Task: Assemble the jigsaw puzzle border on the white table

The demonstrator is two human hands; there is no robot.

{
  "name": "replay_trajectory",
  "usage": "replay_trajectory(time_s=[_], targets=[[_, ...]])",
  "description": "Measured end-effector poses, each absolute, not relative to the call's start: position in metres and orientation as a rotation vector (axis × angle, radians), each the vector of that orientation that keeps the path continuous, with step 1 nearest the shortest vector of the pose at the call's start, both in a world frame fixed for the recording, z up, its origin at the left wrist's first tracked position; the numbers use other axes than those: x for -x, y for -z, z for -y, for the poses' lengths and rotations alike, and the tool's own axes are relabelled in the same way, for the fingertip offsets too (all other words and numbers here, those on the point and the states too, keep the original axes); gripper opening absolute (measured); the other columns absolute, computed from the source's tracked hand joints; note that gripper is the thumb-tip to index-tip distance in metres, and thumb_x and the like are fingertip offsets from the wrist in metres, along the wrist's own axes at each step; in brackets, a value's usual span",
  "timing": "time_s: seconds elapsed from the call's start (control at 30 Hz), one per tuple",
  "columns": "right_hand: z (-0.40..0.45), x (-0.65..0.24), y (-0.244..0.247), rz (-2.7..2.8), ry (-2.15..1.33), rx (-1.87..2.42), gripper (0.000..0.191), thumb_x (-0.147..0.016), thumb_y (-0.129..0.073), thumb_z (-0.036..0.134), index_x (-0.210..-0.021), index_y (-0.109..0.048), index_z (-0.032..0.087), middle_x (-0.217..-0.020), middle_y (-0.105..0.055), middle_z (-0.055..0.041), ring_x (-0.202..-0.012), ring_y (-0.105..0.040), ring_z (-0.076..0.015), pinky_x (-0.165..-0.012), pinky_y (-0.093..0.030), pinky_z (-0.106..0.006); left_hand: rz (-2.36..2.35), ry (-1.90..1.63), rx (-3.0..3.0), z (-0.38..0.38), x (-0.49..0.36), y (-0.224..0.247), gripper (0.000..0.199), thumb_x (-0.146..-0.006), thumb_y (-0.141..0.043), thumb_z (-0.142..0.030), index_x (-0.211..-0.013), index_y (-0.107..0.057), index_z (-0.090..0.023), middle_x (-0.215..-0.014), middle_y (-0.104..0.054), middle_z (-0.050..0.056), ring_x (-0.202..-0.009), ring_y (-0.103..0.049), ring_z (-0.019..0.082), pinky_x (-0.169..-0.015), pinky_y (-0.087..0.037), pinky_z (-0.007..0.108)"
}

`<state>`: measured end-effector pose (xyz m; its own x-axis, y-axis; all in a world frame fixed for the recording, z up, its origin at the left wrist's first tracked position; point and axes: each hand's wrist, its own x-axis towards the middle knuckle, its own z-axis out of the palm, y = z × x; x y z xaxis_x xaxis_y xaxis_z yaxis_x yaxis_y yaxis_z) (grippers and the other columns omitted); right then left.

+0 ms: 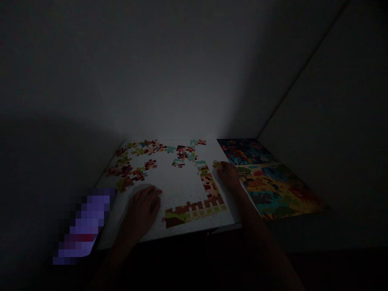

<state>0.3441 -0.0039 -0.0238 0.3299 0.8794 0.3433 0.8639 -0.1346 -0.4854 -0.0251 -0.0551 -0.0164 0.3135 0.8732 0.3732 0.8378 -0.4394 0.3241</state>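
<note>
Right hand (228, 174) pinching puzzle piece (216, 164), just right of joined puzzle border (209, 186), by its far end; nearer hand. Left hand (141, 208) unclenched, left of border. Piece's long axis: too dim to tell.

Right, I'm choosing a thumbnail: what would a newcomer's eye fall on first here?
Probably the pixelated purple patch at lower left, glowing in a dim scene. Next, perhaps, the L-shaped run of joined puzzle pieces on the white tabletop, between the left hand and the right hand. Then the two colourful pictures on the right, one beyond the other.
</note>
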Motion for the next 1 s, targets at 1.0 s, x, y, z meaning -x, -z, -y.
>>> replay_trajectory(time_s=[1.0], targets=[[-0.029,-0.355,0.024,1.609,-0.109,2.073,0.038,-0.085,-0.058,0.039,-0.113,-0.069,0.016,-0.11,-0.071,-0.0141,-0.101,-0.066,-0.0255,-0.087,-0.049,-0.034,-1.639,-0.767,-2.46,0.056,0.026,0.019,0.031,-0.093,-0.044,-0.028,-0.111,-0.069,-0.026,-0.123,-0.065,0.008,-0.116,-0.057,0.029,-0.101,-0.045,0.051]])
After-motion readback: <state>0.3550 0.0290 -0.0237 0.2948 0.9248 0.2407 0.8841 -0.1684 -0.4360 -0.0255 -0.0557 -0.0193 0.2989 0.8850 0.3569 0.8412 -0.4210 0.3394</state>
